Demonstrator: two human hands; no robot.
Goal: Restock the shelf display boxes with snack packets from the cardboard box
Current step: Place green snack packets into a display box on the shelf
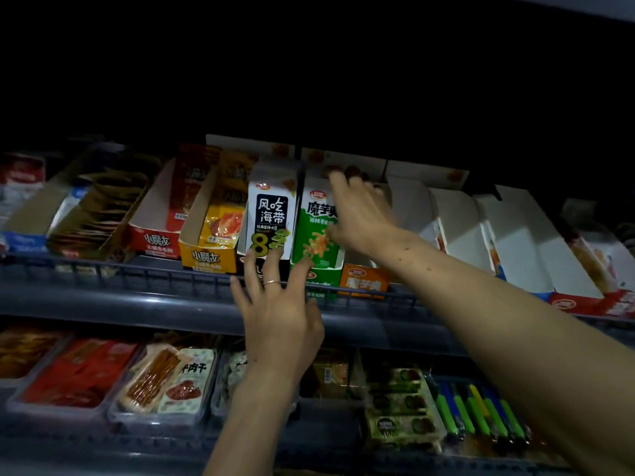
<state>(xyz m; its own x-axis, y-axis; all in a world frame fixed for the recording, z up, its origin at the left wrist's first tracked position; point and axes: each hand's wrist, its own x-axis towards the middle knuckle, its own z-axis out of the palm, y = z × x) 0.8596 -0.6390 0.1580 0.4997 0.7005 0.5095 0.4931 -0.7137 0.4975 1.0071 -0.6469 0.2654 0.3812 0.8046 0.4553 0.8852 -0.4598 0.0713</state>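
Observation:
A white and black display box (271,214) and a green display box (314,235) stand side by side on the upper shelf, with an orange display box (364,281) just right of them. My left hand (278,310), a ring on one finger, has its fingers spread, fingertips touching the fronts of the white and green boxes. My right hand (357,214) reaches over the top of the green box, fingers curled into its opening. Whether it holds a packet is hidden. The cardboard box is out of view.
Further display boxes line the upper shelf: yellow (213,242) and red (154,235) ones to the left, open white ones (481,231) to the right. A wire rail (137,274) fronts this shelf. The lower shelf carries trays of snack packs (171,379) and green lighters (481,410).

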